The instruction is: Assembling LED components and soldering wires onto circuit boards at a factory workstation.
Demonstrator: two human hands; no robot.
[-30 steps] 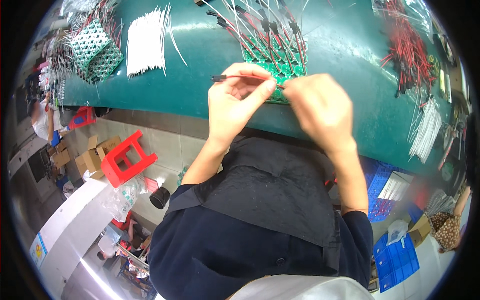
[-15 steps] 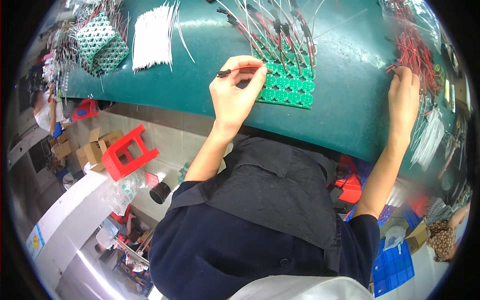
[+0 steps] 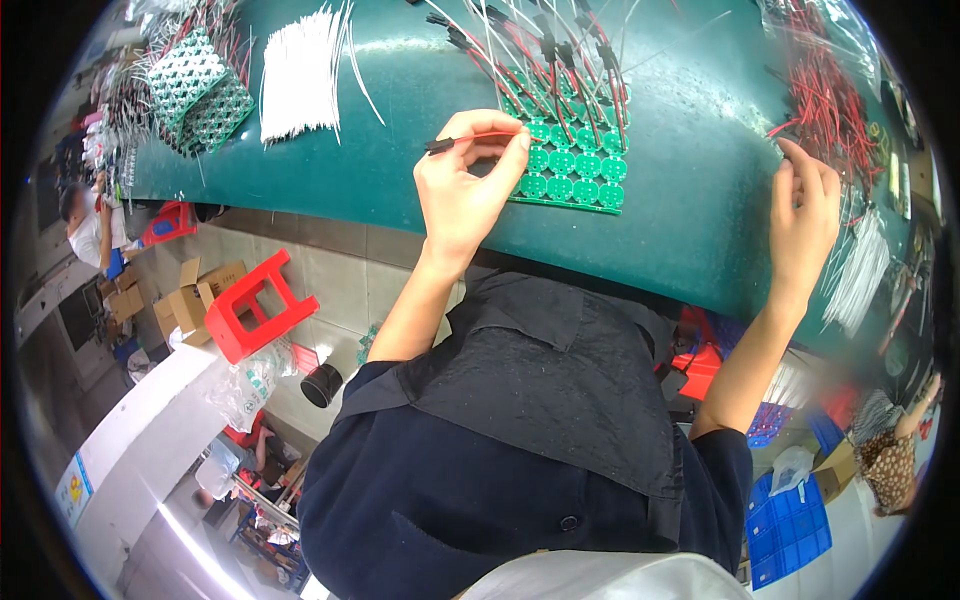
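Note:
My left hand [image 3: 458,195] is closed in a pinch on a red wire lead with a black connector [image 3: 440,146] at one end. The lead lies across the fingers, its other end at the thumb and fingertip. Right beside these fingertips is a panel of round green circuit boards [image 3: 560,188] on the table. Wire leads with black connectors [image 3: 548,48] rise from its far rows. At the right, my right hand [image 3: 808,215] has its fingers bent and apart, nearest to a heap of red and black wire leads [image 3: 830,95]. I see nothing held in it.
White strands [image 3: 305,75] lie at the far left of the green table [image 3: 400,185], beside stacked circuit board panels [image 3: 190,85] with wires. More white strands [image 3: 858,262] lie at the right. A red stool [image 3: 255,305] and cardboard boxes [image 3: 190,300] stand on the floor.
My right hand has drawn slightly down from the wire heap, its fingers more parted. The lead in my left hand has tilted, its connector shifting slightly left; the hand itself has barely moved.

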